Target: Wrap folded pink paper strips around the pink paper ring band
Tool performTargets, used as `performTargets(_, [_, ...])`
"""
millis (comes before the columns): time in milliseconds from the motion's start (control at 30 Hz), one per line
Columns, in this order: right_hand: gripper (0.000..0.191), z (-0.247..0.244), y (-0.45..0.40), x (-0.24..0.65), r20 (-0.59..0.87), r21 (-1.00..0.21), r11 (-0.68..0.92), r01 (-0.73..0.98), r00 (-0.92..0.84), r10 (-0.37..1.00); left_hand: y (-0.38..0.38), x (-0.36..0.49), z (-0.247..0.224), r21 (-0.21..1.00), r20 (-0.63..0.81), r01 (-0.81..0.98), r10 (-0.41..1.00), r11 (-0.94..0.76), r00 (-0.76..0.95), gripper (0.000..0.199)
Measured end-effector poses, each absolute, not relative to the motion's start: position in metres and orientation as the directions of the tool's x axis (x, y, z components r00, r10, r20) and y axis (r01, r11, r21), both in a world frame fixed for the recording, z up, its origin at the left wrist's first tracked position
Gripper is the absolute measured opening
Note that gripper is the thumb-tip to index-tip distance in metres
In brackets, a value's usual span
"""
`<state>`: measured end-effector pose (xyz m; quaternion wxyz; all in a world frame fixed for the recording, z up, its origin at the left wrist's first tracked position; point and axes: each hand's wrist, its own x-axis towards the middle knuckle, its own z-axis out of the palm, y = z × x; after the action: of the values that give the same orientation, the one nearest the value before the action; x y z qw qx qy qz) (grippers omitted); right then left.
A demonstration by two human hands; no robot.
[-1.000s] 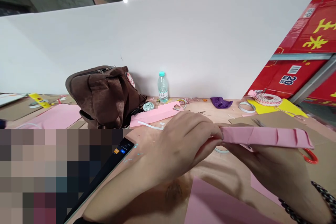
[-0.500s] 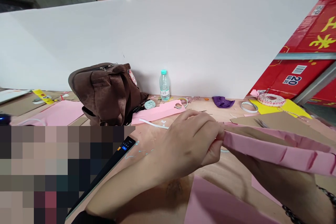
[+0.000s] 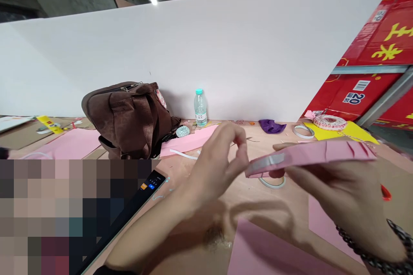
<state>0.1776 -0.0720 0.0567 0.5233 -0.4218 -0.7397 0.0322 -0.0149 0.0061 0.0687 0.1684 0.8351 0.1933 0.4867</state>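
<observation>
A folded pink paper strip (image 3: pixel 322 153), creased along its length, lies across my right hand (image 3: pixel 342 193), which grips it between thumb and fingers. A pale, shiny patch like tape shows near the strip's left end. My left hand (image 3: pixel 219 163) is at that end, its thumb and forefinger pinched together; whether anything is between the fingertips is too small to make out. Below the strip, a roll of white tape (image 3: pixel 272 181) rests on the table (image 3: pixel 258 202). Pink sheets lie under and beside my forearms.
At the back stand a brown bag (image 3: pixel 129 116) and a water bottle (image 3: pixel 200 109). Purple paper (image 3: pixel 272 126), another tape roll (image 3: pixel 303 132) and a wound ring (image 3: pixel 330 123) on yellow paper lie right of it. A tablet (image 3: pixel 151 184) is at the left.
The pink strip has turned and its left end has moved left and down, showing the shiny patch. My left hand has come off the strip's end, and my right hand has shifted left.
</observation>
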Motion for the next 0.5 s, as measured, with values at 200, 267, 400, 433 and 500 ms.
performTargets(200, [0.015,0.042,-0.048,0.191,0.572,-0.799,0.522,0.298,0.106,0.814,0.021,-0.008,0.063,0.744,0.635,-0.118,0.641,-0.657,0.431,0.012])
performTargets(267, [0.012,0.042,-0.046,0.188,0.618,-0.708,0.554,0.438,0.005,0.786,0.016,-0.008,0.063,0.741,0.581,-0.004,0.638,-0.671,0.505,0.021])
performTargets(400, [0.009,0.046,-0.051,0.178,0.737,-0.425,0.655,0.625,-0.182,0.651,0.008,-0.006,0.061,0.768,0.418,0.141,0.656,-0.625,0.628,0.031])
performTargets(433, [0.009,0.047,-0.052,0.176,0.747,-0.388,0.665,0.638,-0.205,0.632,0.006,-0.004,0.060,0.760,0.421,0.147,0.651,-0.634,0.631,0.030])
performTargets(500, [0.011,0.048,-0.055,0.174,0.760,-0.358,0.684,0.636,-0.227,0.609,0.004,-0.002,0.060,0.721,0.453,0.155,0.628,-0.676,0.632,0.025])
